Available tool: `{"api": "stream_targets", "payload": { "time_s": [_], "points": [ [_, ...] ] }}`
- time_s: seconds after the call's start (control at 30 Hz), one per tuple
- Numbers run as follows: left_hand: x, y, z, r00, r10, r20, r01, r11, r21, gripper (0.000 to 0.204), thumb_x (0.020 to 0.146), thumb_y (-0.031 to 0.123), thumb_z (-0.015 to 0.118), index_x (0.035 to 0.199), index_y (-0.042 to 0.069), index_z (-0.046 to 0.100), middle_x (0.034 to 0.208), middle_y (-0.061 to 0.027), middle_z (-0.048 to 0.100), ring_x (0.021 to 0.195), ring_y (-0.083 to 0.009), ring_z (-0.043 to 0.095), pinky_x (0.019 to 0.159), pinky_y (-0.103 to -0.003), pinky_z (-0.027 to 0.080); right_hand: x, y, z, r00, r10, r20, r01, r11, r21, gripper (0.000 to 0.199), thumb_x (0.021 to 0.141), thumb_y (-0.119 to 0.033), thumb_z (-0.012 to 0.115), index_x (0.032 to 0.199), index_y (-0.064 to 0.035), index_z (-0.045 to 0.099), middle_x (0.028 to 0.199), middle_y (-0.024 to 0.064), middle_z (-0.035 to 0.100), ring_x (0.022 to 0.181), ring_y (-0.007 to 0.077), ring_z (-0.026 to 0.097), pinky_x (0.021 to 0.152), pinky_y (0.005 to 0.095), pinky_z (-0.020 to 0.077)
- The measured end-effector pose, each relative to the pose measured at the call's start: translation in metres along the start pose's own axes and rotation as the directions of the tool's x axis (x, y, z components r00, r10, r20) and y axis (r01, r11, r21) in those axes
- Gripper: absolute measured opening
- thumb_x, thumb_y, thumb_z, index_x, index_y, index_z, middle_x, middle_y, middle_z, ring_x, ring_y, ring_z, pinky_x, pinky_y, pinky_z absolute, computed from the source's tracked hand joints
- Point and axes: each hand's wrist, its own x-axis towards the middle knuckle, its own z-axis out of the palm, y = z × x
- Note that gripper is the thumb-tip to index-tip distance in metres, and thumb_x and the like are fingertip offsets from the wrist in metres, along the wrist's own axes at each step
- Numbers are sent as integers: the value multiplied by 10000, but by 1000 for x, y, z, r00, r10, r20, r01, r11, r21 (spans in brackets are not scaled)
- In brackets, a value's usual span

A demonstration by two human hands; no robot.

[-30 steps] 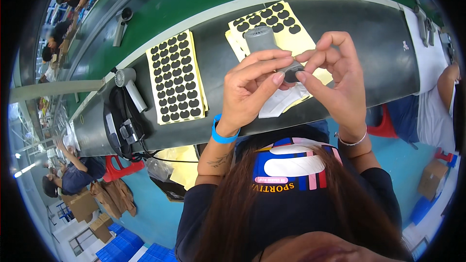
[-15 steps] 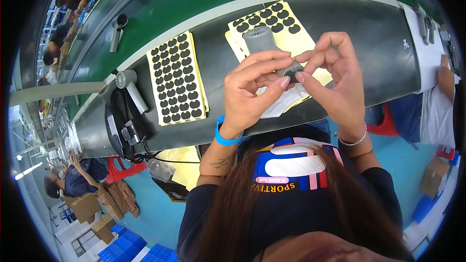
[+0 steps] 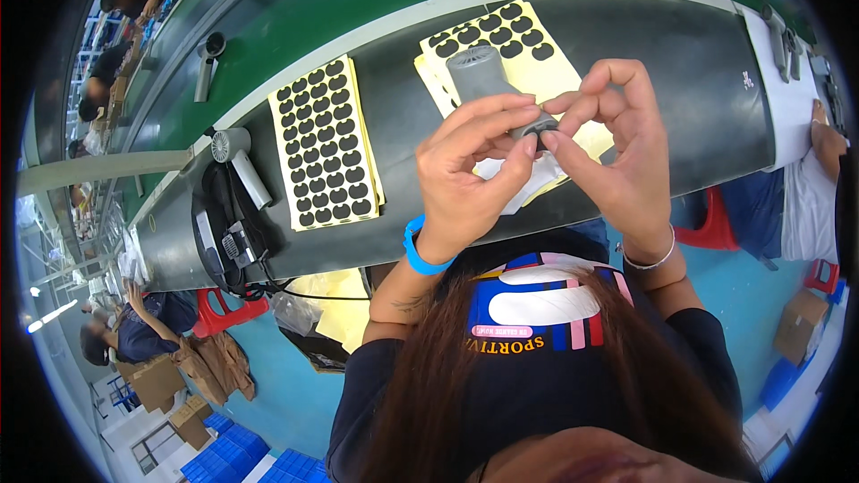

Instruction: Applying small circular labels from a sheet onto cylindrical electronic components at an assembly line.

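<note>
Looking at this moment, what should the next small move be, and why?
Probably a gentle thumb press by the left hand and right hand on the dark end of the grey device: both thumbtips meet there, while other fingers steady that end. The thumbs partly hide it, so whether its surface lies flat cannot be told.

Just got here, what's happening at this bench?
A person's left hand holds a gray handheld device while the right hand pinches at its near end, both thumbs at the dark end face. To the left lies a yellow sheet full of black pieces; another, partly bare sheet lies beyond the hands.
</note>
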Motion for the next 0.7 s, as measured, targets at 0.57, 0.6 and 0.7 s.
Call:
{"api": "stream_targets", "payload": {
  "time_s": [0.57,0.6,0.7],
  "points": [
    [-1,-1,11,990,127,-61,-108,963,249,199,772,-51,640,963,-25,689,994,-128,678,755,-161,681,659,-261,570,-8,-7,0,987,-133,-90,97,940,-326,477,787,29,636,1185,-13,378,752,47,632,804,131,600,898,290,385],
    [0,-2,11,990,127,-61,-108,963,247,199,772,-51,640,963,-25,689,994,-128,678,755,-161,681,659,-261,570,-7,-7,0,983,-166,-84,124,921,-369,476,782,29,637,1182,-12,382,748,48,632,794,135,602,891,291,390],
    [-1,-2,10,990,133,-53,-115,958,261,203,769,-51,642,963,-21,691,991,-128,679,746,-160,680,652,-262,569,-7,-7,1,979,-189,-71,144,900,-411,477,775,30,639,1180,-10,389,745,50,632,782,140,605,883,293,396]
  ]
}}
